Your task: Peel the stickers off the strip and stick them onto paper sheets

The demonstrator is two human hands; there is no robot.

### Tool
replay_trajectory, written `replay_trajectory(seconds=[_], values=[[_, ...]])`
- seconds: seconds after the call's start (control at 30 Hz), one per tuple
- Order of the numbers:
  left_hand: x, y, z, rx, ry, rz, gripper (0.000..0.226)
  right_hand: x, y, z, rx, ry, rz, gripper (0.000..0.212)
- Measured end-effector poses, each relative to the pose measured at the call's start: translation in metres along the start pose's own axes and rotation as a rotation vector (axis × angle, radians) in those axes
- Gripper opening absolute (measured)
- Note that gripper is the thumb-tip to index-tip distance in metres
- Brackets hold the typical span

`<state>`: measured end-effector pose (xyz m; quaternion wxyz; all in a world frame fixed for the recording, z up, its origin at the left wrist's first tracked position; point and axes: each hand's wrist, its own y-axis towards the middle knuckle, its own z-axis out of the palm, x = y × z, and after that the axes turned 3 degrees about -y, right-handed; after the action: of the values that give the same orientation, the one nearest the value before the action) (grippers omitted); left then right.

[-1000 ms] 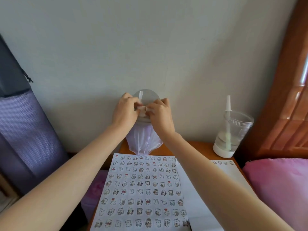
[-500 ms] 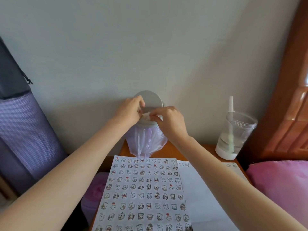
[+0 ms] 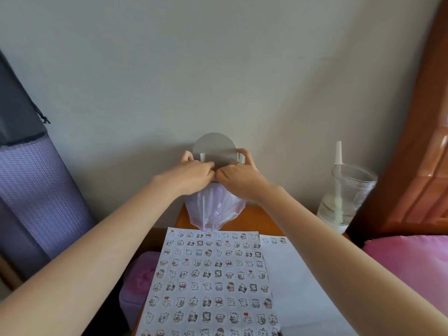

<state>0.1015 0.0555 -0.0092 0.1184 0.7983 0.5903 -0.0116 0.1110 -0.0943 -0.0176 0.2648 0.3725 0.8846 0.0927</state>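
Observation:
A sticker sheet (image 3: 208,282) with rows of small cartoon bear stickers lies on the wooden table. To its right lies a white paper sheet (image 3: 300,287) with three stickers (image 3: 274,240) at its top left corner. My left hand (image 3: 191,174) and my right hand (image 3: 238,177) meet knuckle to knuckle over the mouth of a small bin lined with a purple plastic bag (image 3: 214,209). The fingers of both hands are curled inward. Whatever lies between them is hidden.
The bin's round grey lid (image 3: 214,147) stands open against the wall. A clear cup with a straw and some water (image 3: 344,202) stands at the right. Pink bedding (image 3: 412,260) and a wooden headboard lie further right. A purple mat (image 3: 36,202) leans at the left.
Both hands, which pinched a small whitish scrap a second ago, have sunk to the bin's mouth and closed together. The scrap is no longer visible.

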Motion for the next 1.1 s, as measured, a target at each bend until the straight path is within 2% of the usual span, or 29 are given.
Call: replay_trajectory(seconds=[0.13,0.23,0.27,0.37,0.47,0.57,0.7,0.83,1.0,1.1], values=[[0.009,-0.005,0.009,-0.208,-0.005,0.086,0.028,0.005,-0.008,0.007,-0.092,0.315,0.203,0.048],[0.007,-0.006,0.013,-0.277,-0.119,0.095,0.019,0.004,-0.014,0.010,-0.160,0.485,0.264,0.024],[0.005,-0.006,0.012,-0.295,-0.189,0.083,0.017,0.003,-0.013,0.007,-0.177,0.514,0.266,0.022],[0.004,-0.007,0.006,-0.448,-0.328,0.092,0.020,0.002,-0.011,0.000,-0.213,0.555,0.286,0.021],[0.003,-0.011,0.002,-0.574,-0.270,0.125,0.028,0.002,-0.012,-0.002,-0.258,0.556,0.302,0.020],[0.009,-0.015,0.001,-0.650,-0.179,0.084,0.024,0.005,-0.015,-0.001,-0.217,0.440,0.265,0.023],[0.007,-0.022,0.006,-0.558,-0.221,0.040,0.019,0.012,-0.014,-0.001,-0.114,0.292,0.237,0.034],[0.003,-0.014,0.013,-0.463,-0.196,0.127,0.023,0.018,-0.008,-0.009,-0.062,0.200,0.255,0.031],[0.008,-0.012,0.011,-0.269,0.004,0.168,0.044,0.028,-0.001,-0.020,0.117,0.090,0.222,0.024],[0.009,-0.009,0.003,-0.127,-0.033,0.110,0.033,0.023,0.010,-0.024,0.240,0.151,0.225,0.027]])
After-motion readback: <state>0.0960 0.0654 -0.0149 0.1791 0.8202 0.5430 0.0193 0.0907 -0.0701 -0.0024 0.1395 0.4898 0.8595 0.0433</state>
